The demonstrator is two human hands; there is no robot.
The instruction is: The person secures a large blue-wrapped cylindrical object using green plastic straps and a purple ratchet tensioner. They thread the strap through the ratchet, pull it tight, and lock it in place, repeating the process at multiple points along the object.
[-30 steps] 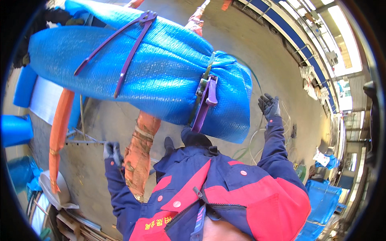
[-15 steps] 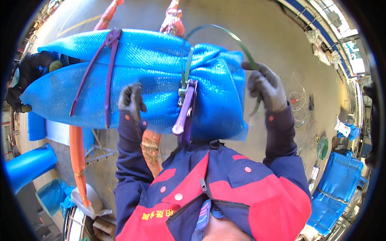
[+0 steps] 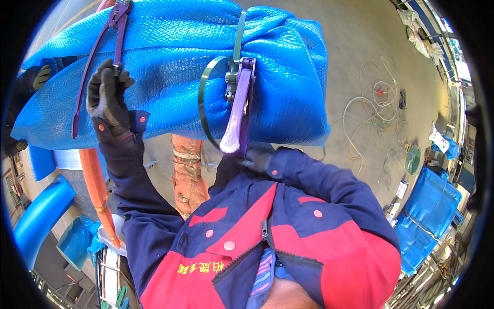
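A large blue woven-plastic-wrapped bundle (image 3: 175,98) lies across in front of me, cinched by a green strap (image 3: 240,36). On the strap sits a purple-handled strapping tensioner (image 3: 237,110), its handle pointing toward me. The strap's loose end arcs out left of it and down. My gloved left hand (image 3: 108,95) is closed, a small dark piece (image 3: 117,67) pinched at its fingertips. It is in front of one handle of a long purple crimping tool (image 3: 85,87) resting on the bundle. Below the tensioner, close to my body, is my right hand (image 3: 260,158), blurred, its fingers unclear.
A co-worker's gloved hand (image 3: 42,77) is at the bundle's far left end. Orange-wrapped supports (image 3: 188,175) stand under the bundle. Loose coils of strap (image 3: 381,95) lie on the floor at right, near a blue-covered stack (image 3: 429,213). Blue rolls (image 3: 43,216) lie at left.
My right hand has swung from the bundle's right end down to beneath the tensioner. The strap's loop now bends left instead of right. My left hand has moved left and up to the crimping tool.
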